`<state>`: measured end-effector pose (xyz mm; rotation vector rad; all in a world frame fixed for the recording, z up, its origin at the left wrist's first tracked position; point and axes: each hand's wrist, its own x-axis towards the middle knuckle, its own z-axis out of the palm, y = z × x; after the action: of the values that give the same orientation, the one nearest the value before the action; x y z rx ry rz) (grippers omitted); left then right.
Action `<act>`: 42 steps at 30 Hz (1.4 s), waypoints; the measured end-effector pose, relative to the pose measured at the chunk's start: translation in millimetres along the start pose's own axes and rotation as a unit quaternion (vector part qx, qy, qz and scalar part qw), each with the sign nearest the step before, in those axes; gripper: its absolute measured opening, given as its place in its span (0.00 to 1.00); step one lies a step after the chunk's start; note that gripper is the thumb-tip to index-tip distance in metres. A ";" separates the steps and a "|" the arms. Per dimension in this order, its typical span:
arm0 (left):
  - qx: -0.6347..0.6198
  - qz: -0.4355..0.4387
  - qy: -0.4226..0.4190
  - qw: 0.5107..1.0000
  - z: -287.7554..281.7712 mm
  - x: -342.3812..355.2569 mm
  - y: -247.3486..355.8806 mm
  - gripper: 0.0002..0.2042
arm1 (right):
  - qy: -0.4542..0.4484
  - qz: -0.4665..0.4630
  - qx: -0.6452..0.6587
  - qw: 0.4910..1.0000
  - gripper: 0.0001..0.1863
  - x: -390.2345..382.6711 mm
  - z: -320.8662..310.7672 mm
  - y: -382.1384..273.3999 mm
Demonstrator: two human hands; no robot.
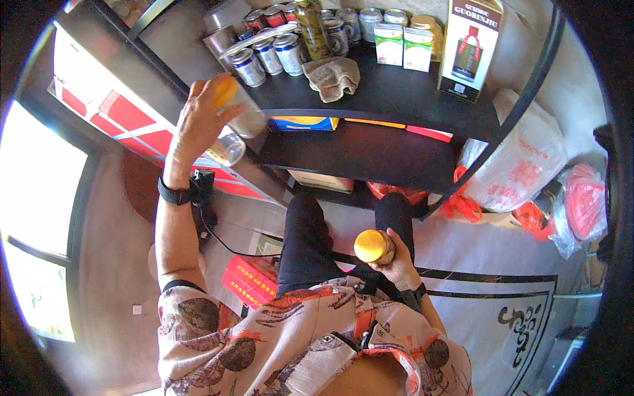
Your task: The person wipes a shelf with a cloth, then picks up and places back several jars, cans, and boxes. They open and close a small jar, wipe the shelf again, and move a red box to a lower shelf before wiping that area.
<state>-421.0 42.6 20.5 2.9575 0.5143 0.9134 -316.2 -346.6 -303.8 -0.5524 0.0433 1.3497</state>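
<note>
Raised at the left beside the dark shelf [396, 99], my left hand [197, 122] is closed around the yellow lid [225, 91] of a clear jar. A see-through jar body [246, 119] lies just beyond my fingers, and a clear round container end [228, 149] shows beneath the hand. Whether these belong to one jar or two, I cannot tell. Low in front of my body, my right hand [400, 263] is wrapped around a small jar [374, 247] with a yellow lid turned upward. A crumpled brown cloth [333, 78] lies on the shelf's top board.
Several cans [288, 54], a tall bottle [312, 30], two small cartons [389, 45] and a tall bottle box [467, 49] stand on the top board. Plastic bags [522, 162] sit at the right. A red box [251, 280] and a black cable [218, 236] are by my legs.
</note>
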 end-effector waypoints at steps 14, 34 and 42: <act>0.186 -0.162 0.036 0.968 79.3 89.1 -182.5 0.31 | 0.074 0.037 0.017 0.996 0.21 27.5 11.2 11.7; 0.235 -0.081 0.072 0.966 142.3 118.4 -262.5 0.32 | 0.076 0.057 0.017 0.995 0.21 43.7 1.3 5.4; 0.274 -0.071 0.059 0.957 124.4 113.4 -226.0 0.30 | 0.067 0.063 0.027 0.995 0.21 45.1 0.7 7.4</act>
<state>-334.2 303.0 -43.0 3.2796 1.1376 1.0868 -312.6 -304.5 -321.2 -0.6024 0.2260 1.4278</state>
